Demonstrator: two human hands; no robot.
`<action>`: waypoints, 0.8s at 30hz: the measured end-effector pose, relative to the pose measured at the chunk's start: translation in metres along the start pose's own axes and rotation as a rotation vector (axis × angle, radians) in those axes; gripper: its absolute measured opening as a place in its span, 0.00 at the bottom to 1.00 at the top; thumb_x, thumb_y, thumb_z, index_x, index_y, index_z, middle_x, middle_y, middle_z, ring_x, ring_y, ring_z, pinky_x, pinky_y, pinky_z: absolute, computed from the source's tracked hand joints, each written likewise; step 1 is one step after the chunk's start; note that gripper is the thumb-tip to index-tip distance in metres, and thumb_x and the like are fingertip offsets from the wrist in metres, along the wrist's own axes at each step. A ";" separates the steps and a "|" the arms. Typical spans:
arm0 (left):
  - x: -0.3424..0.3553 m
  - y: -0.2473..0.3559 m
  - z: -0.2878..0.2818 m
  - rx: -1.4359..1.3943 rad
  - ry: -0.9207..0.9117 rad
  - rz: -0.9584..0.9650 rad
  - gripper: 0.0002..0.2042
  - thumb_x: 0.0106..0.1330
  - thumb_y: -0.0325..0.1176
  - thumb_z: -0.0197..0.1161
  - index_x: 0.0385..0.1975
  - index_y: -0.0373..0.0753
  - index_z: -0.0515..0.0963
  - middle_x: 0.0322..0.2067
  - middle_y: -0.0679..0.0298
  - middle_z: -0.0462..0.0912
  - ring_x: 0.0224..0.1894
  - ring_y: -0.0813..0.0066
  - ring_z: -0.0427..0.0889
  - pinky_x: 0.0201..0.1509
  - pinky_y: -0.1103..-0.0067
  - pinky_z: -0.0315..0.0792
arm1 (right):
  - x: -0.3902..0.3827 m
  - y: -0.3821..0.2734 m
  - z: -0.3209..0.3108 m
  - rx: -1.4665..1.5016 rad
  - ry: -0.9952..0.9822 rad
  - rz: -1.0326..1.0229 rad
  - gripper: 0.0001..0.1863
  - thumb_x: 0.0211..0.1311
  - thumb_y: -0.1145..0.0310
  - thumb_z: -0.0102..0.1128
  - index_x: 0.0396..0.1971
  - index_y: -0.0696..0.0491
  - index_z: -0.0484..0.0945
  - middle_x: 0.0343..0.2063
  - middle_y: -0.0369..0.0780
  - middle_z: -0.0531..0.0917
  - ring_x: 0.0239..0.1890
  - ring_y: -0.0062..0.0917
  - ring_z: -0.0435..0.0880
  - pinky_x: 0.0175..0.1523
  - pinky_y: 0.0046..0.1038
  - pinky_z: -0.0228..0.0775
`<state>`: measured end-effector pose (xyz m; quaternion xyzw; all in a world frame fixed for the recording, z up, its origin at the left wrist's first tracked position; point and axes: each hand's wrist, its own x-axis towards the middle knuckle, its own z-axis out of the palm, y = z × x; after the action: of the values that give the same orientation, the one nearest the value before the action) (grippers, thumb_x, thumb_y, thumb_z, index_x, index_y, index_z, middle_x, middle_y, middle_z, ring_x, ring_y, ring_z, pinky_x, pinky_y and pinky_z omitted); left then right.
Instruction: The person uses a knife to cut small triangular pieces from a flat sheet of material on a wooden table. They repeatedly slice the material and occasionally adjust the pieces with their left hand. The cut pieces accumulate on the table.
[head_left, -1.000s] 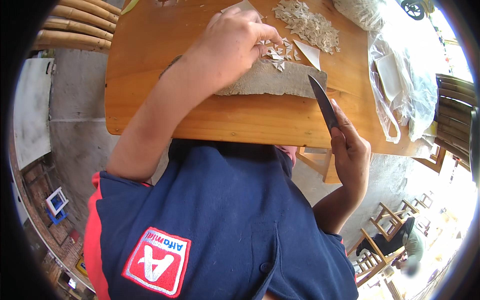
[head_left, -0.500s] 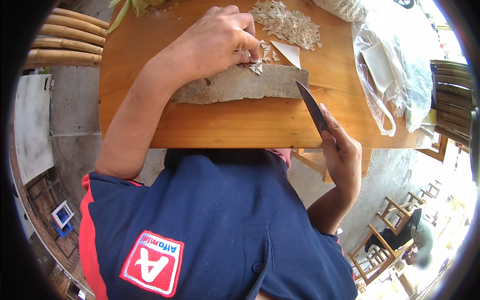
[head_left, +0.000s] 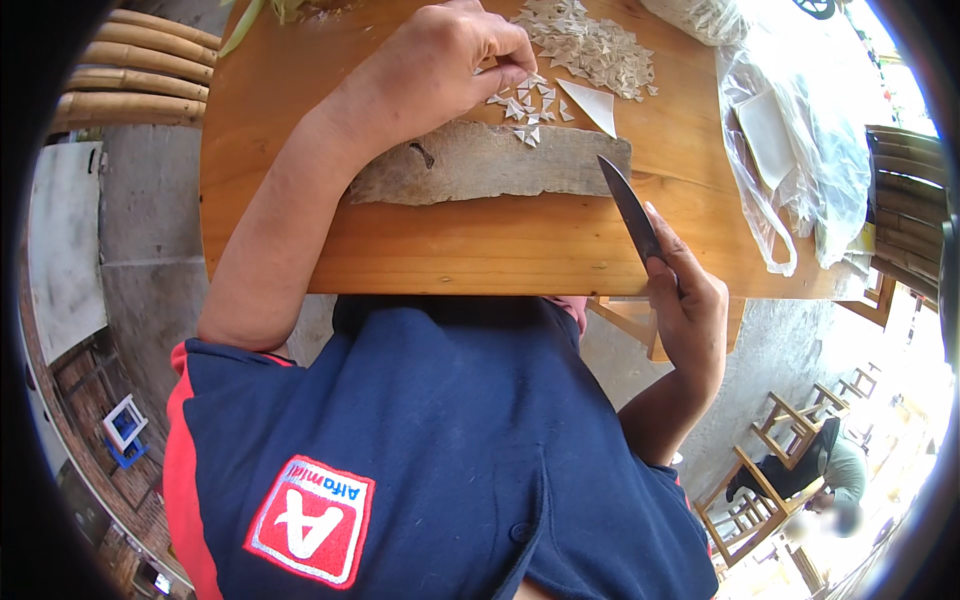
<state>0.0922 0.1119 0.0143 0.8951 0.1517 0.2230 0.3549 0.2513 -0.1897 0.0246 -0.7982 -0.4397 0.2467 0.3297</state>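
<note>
My right hand (head_left: 688,295) grips a dark-bladed knife (head_left: 632,212), its tip pointing up at the right end of a rough grey wooden board (head_left: 490,170). Over the far side of the board, my left hand (head_left: 465,55) has thumb and fingers pinched together above small white triangular pieces (head_left: 520,105). Whatever lies between those fingertips is too small to make out. A few of the pieces rest on the board's far edge. Just right of them is a larger white triangular sheet (head_left: 590,106), and beyond lies a heap of small cut pieces (head_left: 590,48).
The wooden table (head_left: 450,255) ends just before my body. To the right are clear plastic bags (head_left: 835,180) with a white tray (head_left: 765,140) among them. Green leaves (head_left: 245,28) lie at the far left. Beyond the table, a person (head_left: 835,465) is bent near wooden stools (head_left: 745,505).
My left hand has moved up and away from the board, uncovering more small pieces. The right hand with the knife has barely moved.
</note>
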 end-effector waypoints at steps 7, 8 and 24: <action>-0.004 0.005 -0.014 0.092 -0.072 -0.106 0.06 0.64 0.30 0.73 0.37 0.38 0.86 0.43 0.58 0.88 0.51 0.57 0.83 0.57 0.64 0.75 | 0.018 -0.023 0.016 -0.083 -0.043 -0.237 0.30 0.67 0.81 0.64 0.67 0.41 0.82 0.32 0.48 0.87 0.28 0.33 0.87 0.38 0.34 0.79; -0.004 0.005 -0.014 0.113 -0.042 -0.050 0.05 0.64 0.29 0.73 0.36 0.37 0.86 0.43 0.57 0.88 0.49 0.57 0.84 0.57 0.64 0.76 | 0.021 -0.027 0.016 -0.110 -0.079 -0.245 0.30 0.67 0.81 0.64 0.66 0.40 0.82 0.31 0.48 0.87 0.28 0.34 0.86 0.37 0.35 0.79; -0.032 0.031 -0.024 0.173 0.151 -0.127 0.07 0.61 0.25 0.75 0.37 0.36 0.86 0.33 0.62 0.86 0.41 0.64 0.86 0.50 0.68 0.79 | 0.076 -0.051 -0.006 -0.302 -0.076 -0.197 0.24 0.69 0.78 0.65 0.63 0.43 0.85 0.39 0.47 0.91 0.31 0.33 0.90 0.41 0.34 0.81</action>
<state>0.0562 0.0893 0.0423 0.8917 0.2531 0.2527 0.2775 0.2651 -0.1059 0.0587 -0.7817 -0.5601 0.1744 0.2119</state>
